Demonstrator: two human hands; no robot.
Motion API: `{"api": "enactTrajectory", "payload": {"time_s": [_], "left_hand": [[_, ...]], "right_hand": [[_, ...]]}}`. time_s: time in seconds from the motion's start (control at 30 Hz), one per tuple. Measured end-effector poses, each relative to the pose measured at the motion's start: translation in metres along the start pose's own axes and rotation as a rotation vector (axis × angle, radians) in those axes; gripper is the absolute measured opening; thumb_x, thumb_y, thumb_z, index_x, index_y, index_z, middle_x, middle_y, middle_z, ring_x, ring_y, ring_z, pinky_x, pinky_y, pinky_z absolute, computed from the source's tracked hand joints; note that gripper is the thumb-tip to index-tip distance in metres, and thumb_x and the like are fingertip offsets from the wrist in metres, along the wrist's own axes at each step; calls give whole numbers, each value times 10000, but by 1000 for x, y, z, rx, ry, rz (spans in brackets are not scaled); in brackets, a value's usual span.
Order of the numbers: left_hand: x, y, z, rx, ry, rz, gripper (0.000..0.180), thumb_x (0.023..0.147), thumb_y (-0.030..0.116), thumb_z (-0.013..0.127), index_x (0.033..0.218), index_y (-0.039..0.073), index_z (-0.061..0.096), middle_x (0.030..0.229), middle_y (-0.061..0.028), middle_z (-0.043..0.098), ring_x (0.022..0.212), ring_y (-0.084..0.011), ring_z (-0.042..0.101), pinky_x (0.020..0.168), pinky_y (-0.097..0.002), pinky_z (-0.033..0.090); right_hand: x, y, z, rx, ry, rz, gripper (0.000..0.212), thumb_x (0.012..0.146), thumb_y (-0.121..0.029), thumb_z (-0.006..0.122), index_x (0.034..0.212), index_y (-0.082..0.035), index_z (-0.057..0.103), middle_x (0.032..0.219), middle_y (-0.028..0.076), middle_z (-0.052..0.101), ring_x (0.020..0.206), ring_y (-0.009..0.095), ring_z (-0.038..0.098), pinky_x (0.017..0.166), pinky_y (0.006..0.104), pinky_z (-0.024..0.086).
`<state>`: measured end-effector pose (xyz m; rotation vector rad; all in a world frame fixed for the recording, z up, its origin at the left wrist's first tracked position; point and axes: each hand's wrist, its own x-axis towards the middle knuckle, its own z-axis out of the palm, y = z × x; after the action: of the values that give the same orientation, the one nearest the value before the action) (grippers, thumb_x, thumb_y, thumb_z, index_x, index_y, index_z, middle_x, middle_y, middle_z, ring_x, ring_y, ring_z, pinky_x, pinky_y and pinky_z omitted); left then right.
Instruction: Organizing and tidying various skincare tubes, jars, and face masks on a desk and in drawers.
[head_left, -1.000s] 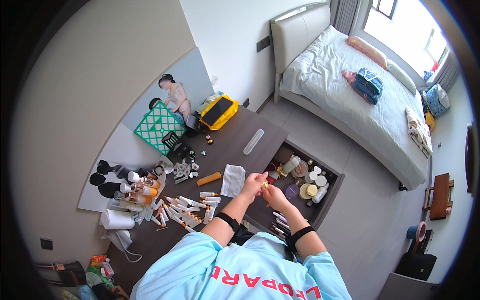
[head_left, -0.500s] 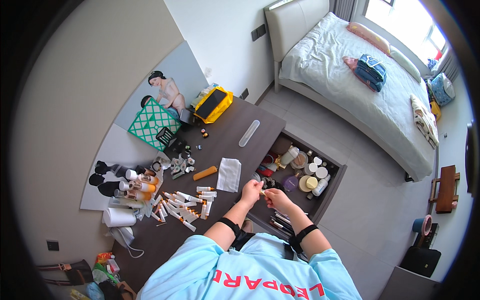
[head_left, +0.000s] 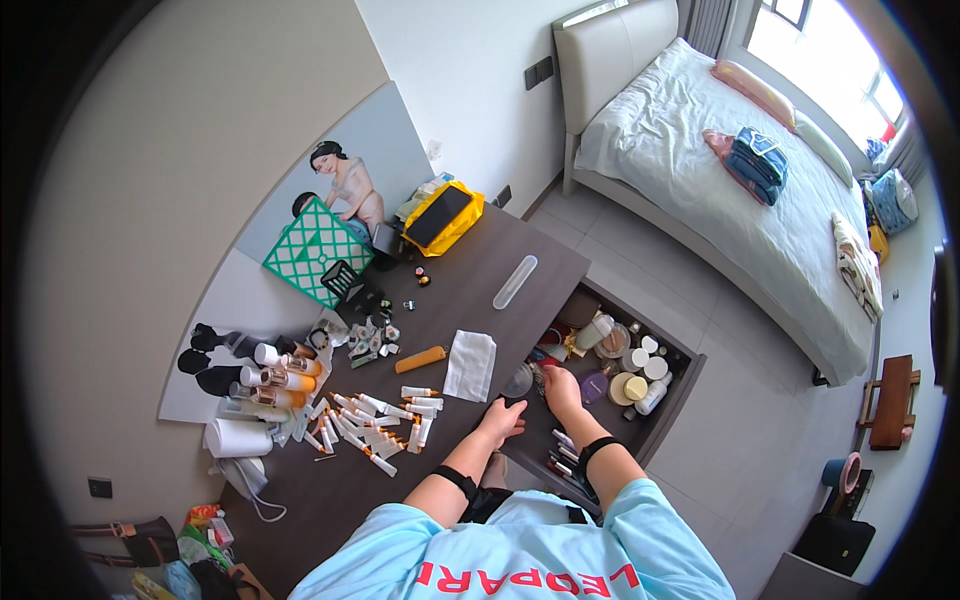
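In the head view, the right hand [head_left: 563, 388] is down in the drawer [head_left: 681, 398], open past the front edge of the desk [head_left: 470, 288]; whether its bent fingers pinch anything, I cannot tell. The left hand [head_left: 503, 420] hovers by that edge, fingers loosely parted. A clear round item [head_left: 517, 382] lies near both (white-lidded jars [head_left: 635, 359] stand lids up, presumably for easy picking).

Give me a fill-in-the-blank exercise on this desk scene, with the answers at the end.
1. Of the left hand and the right hand, the ____ is nearer the round purple container.
2. The small white plastic tubes have ____ tips.
3. The flat rectangular cloth on the dark-brown desk is ____.
4. The long orange cylinder lies to the cloth's ____.

Missing words: right; orange; white; left.
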<state>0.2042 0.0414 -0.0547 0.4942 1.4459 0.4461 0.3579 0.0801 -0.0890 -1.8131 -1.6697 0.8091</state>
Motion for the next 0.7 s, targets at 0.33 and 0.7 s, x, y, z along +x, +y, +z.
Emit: {"api": "enactTrajectory", "payload": {"time_s": [0.33, 0.7], "left_hand": [[19, -4, -9, -327, -120, -82, 364, 842, 226, 582, 1098, 12, 437, 1000, -160, 497, 889, -259, 571, 772, -351, 497], [25, -4, -7, -390, -123, -77, 275, 851, 175, 565, 1033, -4, 462, 939, -176, 541, 878, -287, 590, 786, -366, 502]], "right_hand": [[18, -13, 14, -60, -64, 218, 273, 780, -146, 554, 1023, -29, 597, 908, 175, 630, 867, 342, 593, 768, 398, 474], [14, 17, 48, 199, 176, 480, 440, 748, -55, 498, 1184, 5, 499, 974, 173, 625, 813, 253, 626, 703, 330, 487]]}}
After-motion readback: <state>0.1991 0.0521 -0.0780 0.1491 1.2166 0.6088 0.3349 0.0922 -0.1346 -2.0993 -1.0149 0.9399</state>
